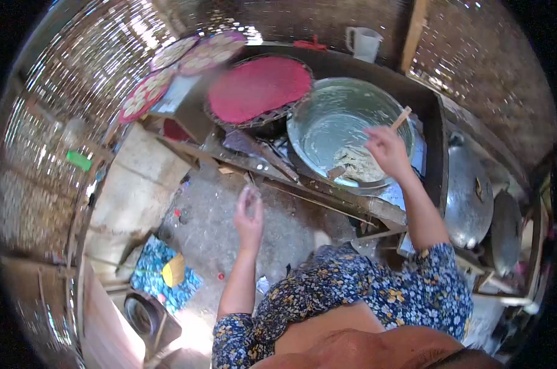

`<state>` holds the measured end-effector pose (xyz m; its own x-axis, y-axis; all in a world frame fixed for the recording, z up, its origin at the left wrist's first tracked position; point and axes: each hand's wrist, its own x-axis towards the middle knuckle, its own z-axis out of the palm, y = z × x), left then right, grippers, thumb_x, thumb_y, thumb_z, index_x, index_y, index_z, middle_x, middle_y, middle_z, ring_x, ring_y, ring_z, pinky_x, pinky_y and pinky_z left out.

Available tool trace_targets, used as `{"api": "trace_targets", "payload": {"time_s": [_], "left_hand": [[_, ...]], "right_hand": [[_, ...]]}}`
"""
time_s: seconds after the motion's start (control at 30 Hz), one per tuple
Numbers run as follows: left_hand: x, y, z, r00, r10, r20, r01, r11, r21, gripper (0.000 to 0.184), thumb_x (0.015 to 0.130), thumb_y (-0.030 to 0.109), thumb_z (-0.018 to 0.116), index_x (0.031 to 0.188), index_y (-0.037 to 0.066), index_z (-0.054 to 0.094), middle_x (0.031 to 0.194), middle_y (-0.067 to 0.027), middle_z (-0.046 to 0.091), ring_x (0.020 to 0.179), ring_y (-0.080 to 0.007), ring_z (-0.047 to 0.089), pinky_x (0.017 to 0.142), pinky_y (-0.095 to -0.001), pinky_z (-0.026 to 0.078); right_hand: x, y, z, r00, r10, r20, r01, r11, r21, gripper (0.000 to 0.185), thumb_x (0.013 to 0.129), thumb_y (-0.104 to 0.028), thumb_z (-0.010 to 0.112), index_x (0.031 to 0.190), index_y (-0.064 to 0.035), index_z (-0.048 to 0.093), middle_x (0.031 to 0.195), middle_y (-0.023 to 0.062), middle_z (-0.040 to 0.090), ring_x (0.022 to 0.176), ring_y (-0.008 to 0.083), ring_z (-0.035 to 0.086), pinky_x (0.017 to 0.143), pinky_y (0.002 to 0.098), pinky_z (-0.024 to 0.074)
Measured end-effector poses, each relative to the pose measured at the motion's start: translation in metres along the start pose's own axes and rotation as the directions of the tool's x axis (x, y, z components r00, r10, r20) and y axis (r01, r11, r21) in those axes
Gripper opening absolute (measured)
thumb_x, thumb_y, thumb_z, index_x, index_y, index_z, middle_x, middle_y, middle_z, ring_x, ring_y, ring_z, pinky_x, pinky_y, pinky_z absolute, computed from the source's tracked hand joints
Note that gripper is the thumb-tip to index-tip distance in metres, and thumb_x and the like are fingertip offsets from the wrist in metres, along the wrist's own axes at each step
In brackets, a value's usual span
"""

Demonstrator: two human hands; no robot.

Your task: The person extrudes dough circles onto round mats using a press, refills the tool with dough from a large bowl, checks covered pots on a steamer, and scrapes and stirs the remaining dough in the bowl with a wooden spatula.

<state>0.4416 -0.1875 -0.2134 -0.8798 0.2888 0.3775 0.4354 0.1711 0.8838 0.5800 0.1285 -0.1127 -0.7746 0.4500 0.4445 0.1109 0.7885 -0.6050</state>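
My right hand is over the right side of a large metal basin, its fingers bent together in a pinch. Whatever lies between those fingertips is too small to tell. A lump of pale, sticky dough rests at the basin's bottom near this hand, and smears coat the inner wall. A wooden stick leans out over the right rim; a short brown piece pokes up by the dough. My left hand hangs above the floor, apart from the basin. Its thumb and fingers curve into a ring, with blurred tips.
Left of the basin, a pink round sheet covers a woven tray. Further left are pink trays with pale round pieces. A white jug stands behind. Large metal pots are at the right; a blue patterned cloth lies lower left.
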Motion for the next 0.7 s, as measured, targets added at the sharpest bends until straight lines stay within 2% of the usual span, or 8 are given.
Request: {"api": "trace_targets", "payload": {"time_s": [0.13, 0.2, 0.27, 0.37, 0.4, 0.5, 0.6, 0.7], "left_hand": [[0.073, 0.011, -0.016, 0.949, 0.267, 0.167, -0.308, 0.897, 0.318, 0.04, 0.077, 0.01, 0.06, 0.115, 0.002, 0.051, 0.112, -0.0145, 0.056, 0.104, -0.0295, 0.053, 0.09, -0.0365, 0.04], [0.102, 0.018, -0.016, 0.88, 0.388, 0.274, -0.471, 0.788, 0.396, 0.041, 0.074, 0.011, 0.063, 0.113, 0.002, 0.052, 0.114, -0.0147, 0.054, 0.106, -0.032, 0.051, 0.091, -0.0392, 0.039], [0.121, 0.025, 0.0, 0.755, 0.424, 0.501, -0.591, 0.771, 0.237, 0.042, 0.071, 0.012, 0.065, 0.111, 0.003, 0.053, 0.114, -0.0148, 0.054, 0.108, -0.0327, 0.049, 0.093, -0.0405, 0.038], [0.128, 0.033, 0.048, 0.462, 0.419, 0.782, -0.653, 0.757, -0.02, 0.053, 0.066, 0.018, 0.071, 0.113, 0.006, 0.051, 0.116, -0.0135, 0.053, 0.11, -0.0319, 0.048, 0.094, -0.0408, 0.037], [0.132, 0.036, 0.069, 0.339, 0.417, 0.843, -0.64, 0.759, -0.118, 0.058, 0.064, 0.018, 0.071, 0.117, 0.008, 0.049, 0.118, -0.0127, 0.051, 0.111, -0.0306, 0.047, 0.095, -0.0404, 0.036], [0.131, 0.036, 0.123, 0.079, 0.463, 0.883, -0.524, 0.773, -0.358, 0.049, 0.07, 0.017, 0.065, 0.117, 0.011, 0.05, 0.119, -0.0098, 0.052, 0.107, -0.0278, 0.049, 0.087, -0.0412, 0.04], [0.122, 0.027, 0.156, -0.015, 0.589, 0.808, -0.495, 0.698, -0.518, 0.037, 0.076, 0.015, 0.056, 0.112, 0.017, 0.054, 0.112, -0.0069, 0.056, 0.097, -0.0269, 0.055, 0.076, -0.0398, 0.043], [0.134, 0.018, 0.182, -0.137, 0.511, 0.848, -0.372, 0.767, -0.523, 0.027, 0.08, 0.014, 0.054, 0.107, 0.017, 0.057, 0.105, -0.0095, 0.059, 0.083, -0.0289, 0.059, 0.072, -0.0394, 0.045]], "right_hand": [[0.037, 0.097, 0.02, 0.999, -0.032, 0.02, 0.038, 0.873, -0.486, 0.031, 0.069, -0.007, 0.061, 0.099, -0.0054, 0.061, 0.093, 0.0082, 0.056, 0.088, 0.0274, 0.055, 0.074, 0.033, 0.0454], [0.046, 0.148, 0.028, 0.953, 0.134, 0.27, 0.112, 0.674, -0.73, 0.033, 0.068, -0.008, 0.059, 0.1, -0.0097, 0.062, 0.098, 0.0064, 0.056, 0.097, 0.0263, 0.051, 0.081, 0.0387, 0.0416], [0.062, 0.168, 0.031, 0.856, 0.348, 0.383, 0.214, 0.436, -0.874, 0.033, 0.068, -0.014, 0.058, 0.101, -0.0157, 0.063, 0.106, 0.0019, 0.055, 0.112, 0.0233, 0.042, 0.097, 0.0513, 0.0271], [0.058, 0.221, 0.028, 0.891, 0.037, 0.452, 0.419, 0.317, -0.851, 0.019, 0.075, -0.019, 0.054, 0.088, -0.0139, 0.067, 0.104, 0.0015, 0.057, 0.108, 0.0218, 0.044, 0.103, 0.0559, 0.0146], [0.066, 0.216, 0.023, 0.838, 0.175, 0.517, 0.471, 0.249, -0.846, 0.022, 0.075, -0.022, 0.054, 0.092, -0.0153, 0.066, 0.093, -0.0013, 0.06, 0.104, 0.0208, 0.047, 0.105, 0.0572, 0.0052], [0.081, 0.2, 0.014, 0.598, 0.504, 0.623, 0.587, 0.255, -0.769, 0.024, 0.073, -0.019, 0.055, 0.096, -0.0204, 0.064, 0.091, 0.0014, 0.061, 0.107, 0.02, 0.048, 0.105, 0.051, 0.0152], [0.063, 0.226, 0.01, 0.723, 0.265, 0.638, 0.483, 0.467, -0.741, 0.025, 0.075, -0.015, 0.053, 0.098, -0.0203, 0.062, 0.079, 0.0044, 0.062, 0.095, 0.02, 0.056, 0.094, 0.0452, 0.0335], [0.059, 0.2, 0.003, 0.637, 0.458, 0.621, 0.355, 0.54, -0.763, 0.029, 0.074, -0.013, 0.053, 0.102, -0.0164, 0.058, 0.077, 0.0085, 0.061, 0.081, 0.0248, 0.06, 0.074, 0.0429, 0.0439]]}}
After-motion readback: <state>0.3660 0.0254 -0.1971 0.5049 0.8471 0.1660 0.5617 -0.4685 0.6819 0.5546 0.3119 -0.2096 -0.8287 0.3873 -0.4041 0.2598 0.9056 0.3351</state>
